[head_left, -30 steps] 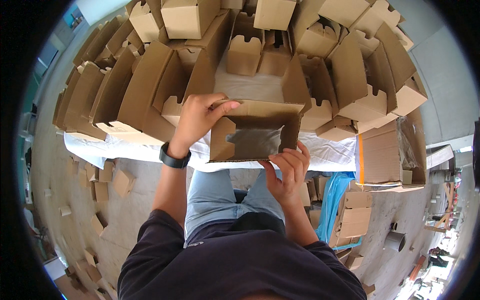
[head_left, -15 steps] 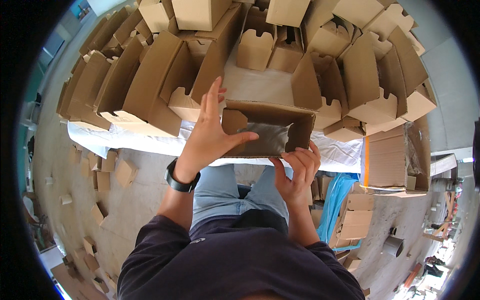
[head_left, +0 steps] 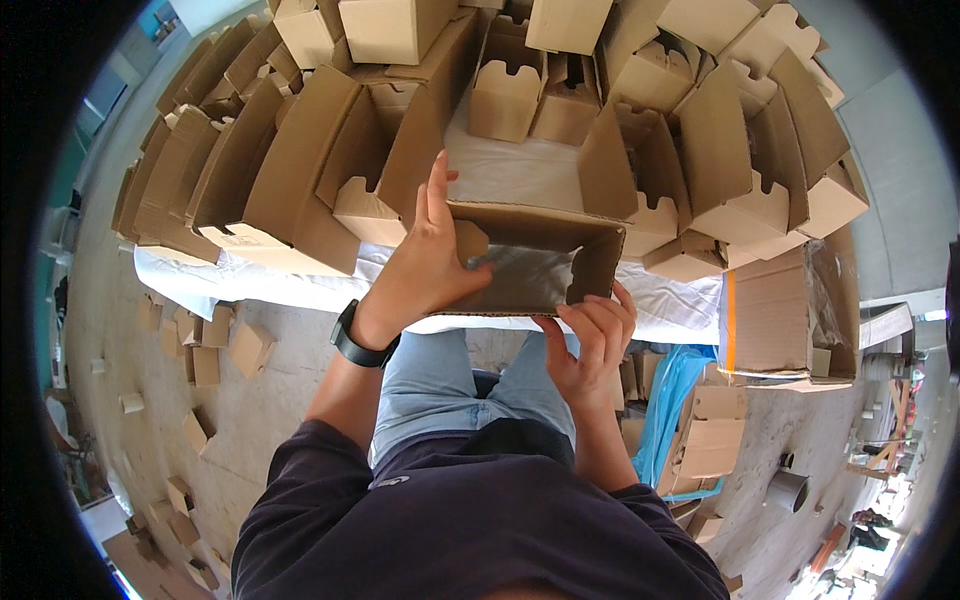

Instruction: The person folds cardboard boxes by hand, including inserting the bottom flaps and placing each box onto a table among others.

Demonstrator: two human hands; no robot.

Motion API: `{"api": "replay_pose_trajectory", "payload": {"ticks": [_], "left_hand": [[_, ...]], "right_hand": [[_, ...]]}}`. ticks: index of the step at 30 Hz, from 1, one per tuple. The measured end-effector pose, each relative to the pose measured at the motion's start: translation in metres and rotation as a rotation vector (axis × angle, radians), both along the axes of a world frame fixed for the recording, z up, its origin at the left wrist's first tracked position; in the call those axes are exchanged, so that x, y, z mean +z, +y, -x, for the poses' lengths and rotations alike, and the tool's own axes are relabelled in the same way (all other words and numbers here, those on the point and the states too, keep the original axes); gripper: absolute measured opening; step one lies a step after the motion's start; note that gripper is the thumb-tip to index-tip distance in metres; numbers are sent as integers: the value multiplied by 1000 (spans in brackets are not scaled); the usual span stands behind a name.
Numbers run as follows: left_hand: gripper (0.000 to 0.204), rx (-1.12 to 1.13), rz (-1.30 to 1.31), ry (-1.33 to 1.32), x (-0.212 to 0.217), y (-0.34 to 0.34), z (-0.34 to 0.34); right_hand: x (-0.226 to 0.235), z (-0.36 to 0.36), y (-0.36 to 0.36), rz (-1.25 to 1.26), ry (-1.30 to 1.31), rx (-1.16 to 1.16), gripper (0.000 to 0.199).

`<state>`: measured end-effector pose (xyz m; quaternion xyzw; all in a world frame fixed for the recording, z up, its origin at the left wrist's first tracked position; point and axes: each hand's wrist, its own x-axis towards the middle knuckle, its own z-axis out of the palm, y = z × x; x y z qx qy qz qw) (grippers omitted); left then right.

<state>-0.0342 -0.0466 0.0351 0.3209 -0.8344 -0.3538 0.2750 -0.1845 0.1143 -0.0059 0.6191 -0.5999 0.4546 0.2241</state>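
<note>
A small brown cardboard box (head_left: pixel 545 228) stands open-topped in front of me, its long side across my view. My right hand (head_left: pixel 588 345) grips its near right corner, thumb low on the outside and fingers at the edge. At the other end is my left hand (head_left: pixel 425 262), fingers stretched upward along the outside and thumb reaching over into the box. Beside that thumb, a short flap (head_left: pixel 471 242) with a cut corner sticks inward. Whether the left palm presses the end wall is hidden. A dark watch sits on my left wrist.
Similar cardboard boxes (head_left: pixel 300 165) crowd the white-covered table (head_left: pixel 510 170) to the left, right and back. A larger carton with an orange strip (head_left: pixel 770 310) stands at the right end. Blue plastic (head_left: pixel 662 410) and flattened cardboard lie below right; scattered box pieces (head_left: pixel 207 362) are on the floor at left.
My left thumb has drawn back leftward toward the end of the box, and the left hand has tilted a little. The right hand keeps its grip on the corner.
</note>
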Motion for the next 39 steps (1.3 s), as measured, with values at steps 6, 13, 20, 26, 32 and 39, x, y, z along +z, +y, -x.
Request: {"api": "replay_pose_trajectory", "payload": {"ticks": [6, 13, 20, 26, 32, 39], "left_hand": [[111, -118, -132, 134, -1, -3, -2], [102, -199, -360, 179, 7, -13, -8], [85, -125, -189, 49, 41, -12, -26], [79, -92, -348, 35, 42, -25, -45], [53, -16, -300, 358, 3, -10, -55], [42, -42, -371, 477, -7, 6, -59]], "right_hand": [[5, -3, -1, -26, 13, 8, 51], [4, -1, 0, -23, 3, 20, 52], [5, 0, -1, -39, -9, 18, 52], [10, 2, -1, -59, 3, -1, 50], [16, -1, -1, -98, -30, 6, 47], [18, 0, 2, -125, -48, -2, 42]]}}
